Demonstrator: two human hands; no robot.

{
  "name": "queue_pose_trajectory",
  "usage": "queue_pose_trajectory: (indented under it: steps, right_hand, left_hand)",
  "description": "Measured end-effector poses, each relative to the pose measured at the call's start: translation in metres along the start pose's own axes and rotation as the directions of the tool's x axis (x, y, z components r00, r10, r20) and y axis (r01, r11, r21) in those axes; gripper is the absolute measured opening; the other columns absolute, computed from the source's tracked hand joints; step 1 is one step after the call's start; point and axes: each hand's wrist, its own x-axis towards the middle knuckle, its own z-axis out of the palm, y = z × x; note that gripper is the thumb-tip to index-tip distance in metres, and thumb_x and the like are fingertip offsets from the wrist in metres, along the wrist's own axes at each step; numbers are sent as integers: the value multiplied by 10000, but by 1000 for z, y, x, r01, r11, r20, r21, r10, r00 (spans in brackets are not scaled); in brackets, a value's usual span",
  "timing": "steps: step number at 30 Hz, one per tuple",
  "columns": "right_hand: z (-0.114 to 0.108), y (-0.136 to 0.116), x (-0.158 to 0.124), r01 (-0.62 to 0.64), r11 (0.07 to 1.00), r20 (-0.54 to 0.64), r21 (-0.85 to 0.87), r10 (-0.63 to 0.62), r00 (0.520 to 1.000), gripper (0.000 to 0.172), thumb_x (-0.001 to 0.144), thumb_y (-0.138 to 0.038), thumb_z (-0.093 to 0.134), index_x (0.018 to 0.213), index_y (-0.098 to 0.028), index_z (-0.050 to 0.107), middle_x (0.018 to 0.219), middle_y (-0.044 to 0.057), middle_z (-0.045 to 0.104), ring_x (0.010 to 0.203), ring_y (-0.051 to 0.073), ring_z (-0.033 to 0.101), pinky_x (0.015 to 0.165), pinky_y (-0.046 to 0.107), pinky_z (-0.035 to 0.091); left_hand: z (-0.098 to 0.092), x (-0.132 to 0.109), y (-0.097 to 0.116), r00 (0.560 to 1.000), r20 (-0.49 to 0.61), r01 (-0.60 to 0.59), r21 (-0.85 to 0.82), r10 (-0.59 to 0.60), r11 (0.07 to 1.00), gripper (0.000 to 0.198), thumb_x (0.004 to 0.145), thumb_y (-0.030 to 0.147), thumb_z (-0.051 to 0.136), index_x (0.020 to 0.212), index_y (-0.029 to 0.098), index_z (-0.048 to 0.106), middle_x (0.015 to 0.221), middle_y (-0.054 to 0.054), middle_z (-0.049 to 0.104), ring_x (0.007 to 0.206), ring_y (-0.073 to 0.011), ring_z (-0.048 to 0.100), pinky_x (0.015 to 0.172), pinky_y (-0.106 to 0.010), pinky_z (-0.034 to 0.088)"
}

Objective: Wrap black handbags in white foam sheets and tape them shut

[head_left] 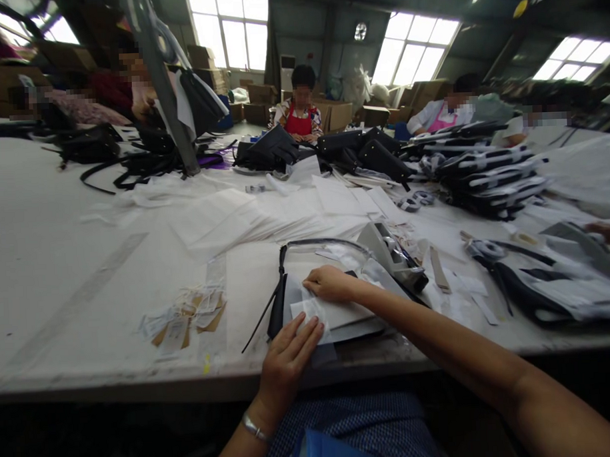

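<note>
A black handbag (277,315) lies flat on the white table in front of me, with its strap looping up behind it and a thin black cord hanging off its left side. Pale wrapping sheet (358,313) covers most of it. My left hand (288,352) rests with fingers stretched out on a small white translucent piece (302,310) at the bag's front left. Just beyond, my right hand (331,284) has its fingers curled together against the sheet; what they pinch, if anything, is hidden. A grey tape dispenser (378,242) stands behind the bag, to the right.
Tags with strings (188,316) lie in a pile at left. White sheets (224,218) spread across the middle. Stacked wrapped black bags (488,172) rise at back right, another bag (527,294) lies at right. A metal post (165,93) stands at back left. Co-workers sit across the table.
</note>
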Motion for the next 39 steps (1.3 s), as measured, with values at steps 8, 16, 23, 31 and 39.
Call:
queue_pose_trajectory:
  steps: [8,16,23,31,39]
  right_hand:
    - [-5,20,4,53,995,-3,84,-53,999,395,971,-391,461,900,-140,757,912,96,752,792,203,645,699,257,396]
    - [-5,39,-1,143,978,-26,153,-140,990,418,976,-375,414,840,-152,741,786,34,724,669,144,565,637,234,358]
    - [4,18,9,176,977,-50,119,-171,984,349,952,-304,470,806,-163,753,863,98,750,758,194,641,702,268,409]
    - [5,17,-29,350,935,-181,56,-335,925,340,999,-257,419,1141,-141,705,1217,121,678,1152,230,616,1034,342,443]
    - [26,-3,-96,373,927,-353,-27,-358,864,322,972,-205,498,1260,-135,624,1282,128,643,1234,275,570,1092,492,434]
  left_hand:
    - [1,2,-2,1000,-2,-23,20,23,1000,462,966,83,459,1415,187,481,1381,-47,586,1355,-250,454,1096,-414,446]
    - [2,2,-2,999,-26,-29,13,29,1000,433,985,99,426,1402,192,496,1376,-25,591,1326,-225,483,1095,-395,427]
    - [3,2,-4,999,-20,-38,13,38,999,447,963,85,468,1395,196,505,1347,-51,614,1309,-231,507,1061,-399,475]
    - [1,3,-3,1000,-14,-26,19,26,999,477,955,50,448,1403,207,493,1329,-58,626,1299,-223,520,1052,-395,493]
    - [0,5,-3,1000,9,-24,23,24,999,497,937,41,486,1407,203,487,1337,-46,622,1290,-215,529,1068,-390,479]
